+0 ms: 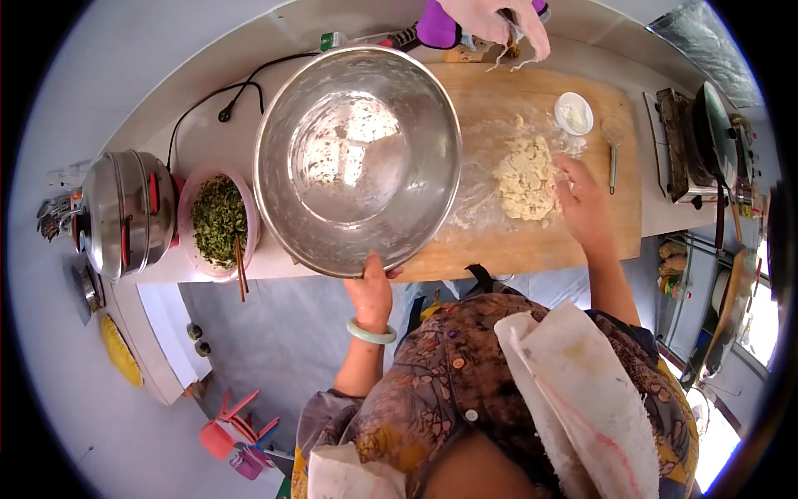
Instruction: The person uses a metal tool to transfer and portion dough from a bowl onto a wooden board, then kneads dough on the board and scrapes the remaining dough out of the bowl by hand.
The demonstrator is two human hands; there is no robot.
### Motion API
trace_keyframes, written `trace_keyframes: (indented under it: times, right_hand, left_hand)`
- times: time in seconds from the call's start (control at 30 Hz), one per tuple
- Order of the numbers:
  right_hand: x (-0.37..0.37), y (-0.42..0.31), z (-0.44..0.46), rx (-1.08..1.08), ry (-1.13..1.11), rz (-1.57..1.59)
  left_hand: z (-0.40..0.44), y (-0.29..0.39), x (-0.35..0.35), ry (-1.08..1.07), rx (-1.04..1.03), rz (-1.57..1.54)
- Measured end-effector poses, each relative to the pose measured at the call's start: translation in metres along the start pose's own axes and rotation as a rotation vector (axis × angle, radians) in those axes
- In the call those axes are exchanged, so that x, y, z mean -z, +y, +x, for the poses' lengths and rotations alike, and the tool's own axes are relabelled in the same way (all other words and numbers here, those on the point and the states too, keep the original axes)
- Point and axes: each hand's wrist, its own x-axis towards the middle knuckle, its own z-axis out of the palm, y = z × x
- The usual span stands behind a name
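Observation:
A large steel bowl [357, 162], with residue smeared on its inside, is gripped at its near rim by my left hand [371, 293]. The thumb lies over the rim and the fingers are under it. To the right, a crumbly mass of dough [528, 180] rests on a floured wooden board [499, 254]. My right hand [582, 200] is at the dough's right side, its fingers apart and slightly blurred, with nothing visible in them. A small white bowl of flour [573, 114] and a small strainer [613, 158] are on the board beyond that hand.
Chopped greens with chopsticks fill a pink bowl [189, 258] on the left, beside a steel steamer pot [129, 214]. A black cable [187, 108] lies behind. At the right are a stove [677, 150] and a dark pan [711, 133]. A pink cloth [490, 21] is at the back.

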Motion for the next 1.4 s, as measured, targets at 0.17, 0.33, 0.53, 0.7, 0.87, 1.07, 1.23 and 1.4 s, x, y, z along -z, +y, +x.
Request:
trace_keyframes:
  times: [0.17,0.33,0.53,0.7,0.87,1.07,1.23,1.4]
  right_hand:
    - [0.011,-0.019,0.014,0.144,-0.144,-0.177]
    - [0.042,0.014,0.048,-0.179,0.009,0.009]
    - [-0.011,0.205,0.13,-0.046,-0.064,-0.46]
    - [-0.011,0.188,0.148,-0.087,-0.298,-0.699]
    - [0.006,0.225,0.149,0.045,-0.134,-0.556]
    - [0.031,0.175,0.144,-0.266,-0.01,-0.102]
    - [0.047,0.156,0.138,-0.528,-0.062,0.402]
    - [0.035,0.112,0.124,-0.622,-0.028,0.41]
  left_hand:
    - [-0.008,-0.011,-0.011,0.071,0.04,-0.028]
    - [-0.018,-0.011,-0.009,0.04,0.074,-0.023]
    - [-0.033,-0.019,-0.01,0.051,0.179,-0.025]
    - [-0.043,-0.019,-0.009,-0.002,0.251,-0.104]
    - [-0.056,-0.017,-0.008,-0.09,0.333,-0.202]
    - [-0.064,-0.028,-0.01,-0.085,0.415,-0.203]
    - [-0.051,-0.057,-0.009,-0.158,0.386,-0.271]
    - [-0.03,-0.074,-0.004,-0.232,0.478,-0.274]
